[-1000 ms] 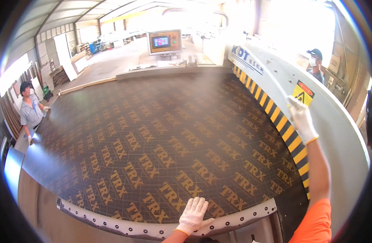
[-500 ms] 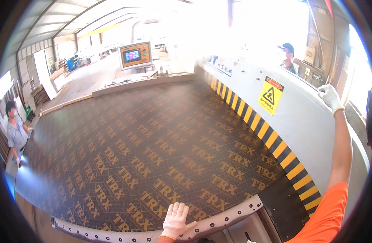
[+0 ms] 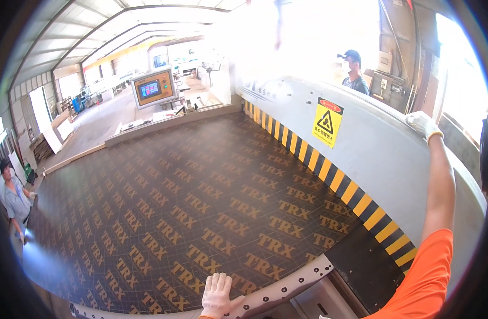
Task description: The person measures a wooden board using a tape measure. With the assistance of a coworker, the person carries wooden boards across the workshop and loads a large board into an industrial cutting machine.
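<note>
A large dark brown, film-faced board (image 3: pixel 164 212) with a repeated gold pattern lies flat in front of me. My left hand (image 3: pixel 217 297), in a white glove, rests palm down near the board's close edge, fingers stretched out. Under that edge runs a curved metal rail (image 3: pixel 278 292) dotted with holes. My right arm, in an orange sleeve, reaches along the right side. The gloved right hand (image 3: pixel 425 125) is on the top edge of a long grey machine beam (image 3: pixel 382 159), its fingers bent over that edge and partly hidden.
Yellow-and-black striping (image 3: pixel 329 173) and a yellow warning sign (image 3: pixel 327 123) mark the beam. A control panel (image 3: pixel 153 89) stands beyond the far edge. One co-worker (image 3: pixel 15 194) stands at the board's left edge, a hand by it; another person (image 3: pixel 355 74) is behind the beam.
My view has swung rightward, so the board, beam and panel sit farther left in the picture. Both hands keep their places; the right one lies flatter on the beam's edge.
</note>
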A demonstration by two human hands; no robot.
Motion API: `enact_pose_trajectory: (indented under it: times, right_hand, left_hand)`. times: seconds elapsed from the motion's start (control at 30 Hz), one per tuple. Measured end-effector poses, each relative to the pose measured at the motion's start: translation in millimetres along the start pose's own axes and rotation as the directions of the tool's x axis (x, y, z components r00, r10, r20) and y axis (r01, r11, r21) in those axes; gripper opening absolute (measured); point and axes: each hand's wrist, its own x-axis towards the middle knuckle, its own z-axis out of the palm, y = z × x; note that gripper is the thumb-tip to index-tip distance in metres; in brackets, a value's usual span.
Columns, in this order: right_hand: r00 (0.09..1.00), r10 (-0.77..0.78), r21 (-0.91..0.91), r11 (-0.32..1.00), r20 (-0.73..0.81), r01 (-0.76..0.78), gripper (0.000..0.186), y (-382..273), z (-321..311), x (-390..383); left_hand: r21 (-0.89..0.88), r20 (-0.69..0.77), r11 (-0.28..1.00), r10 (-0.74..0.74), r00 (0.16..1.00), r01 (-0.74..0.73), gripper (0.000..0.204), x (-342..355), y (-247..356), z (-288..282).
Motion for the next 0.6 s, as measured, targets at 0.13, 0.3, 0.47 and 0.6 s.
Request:
enact_pose_trajectory:
  times: [0.13, 0.3, 0.47, 0.6]
  right_hand:
    - [0.994, -0.087, -0.134, 0.988, -0.066, 0.078, 0.011, -2.9, 8.7, 6.8]
    - [0.996, 0.009, 0.239, 0.971, -0.087, 0.012, 0.014, -30.2, -40.9, 11.2]
    - [0.798, 0.540, 0.673, 0.697, -0.267, -0.247, 0.046, -119.9, -120.5, 35.1]
    - [0.823, 0.265, 0.823, -0.145, -0.503, 0.549, 0.038, -231.8, -124.4, 18.4]
  left_hand:
    - [-0.001, -0.016, 1.000, 0.006, 1.000, -0.006, 0.078, -3.4, -1.1, 4.2]
    - [-0.054, 0.008, 0.998, -0.008, 1.000, 0.008, 0.080, -3.8, -5.5, 20.9]
    - [-0.051, 0.011, 0.998, -0.039, 0.999, 0.039, 0.081, -8.0, -9.0, 23.4]
    - [-0.050, 0.018, 0.998, -0.032, 0.999, 0.033, 0.082, -5.0, -12.8, 24.6]
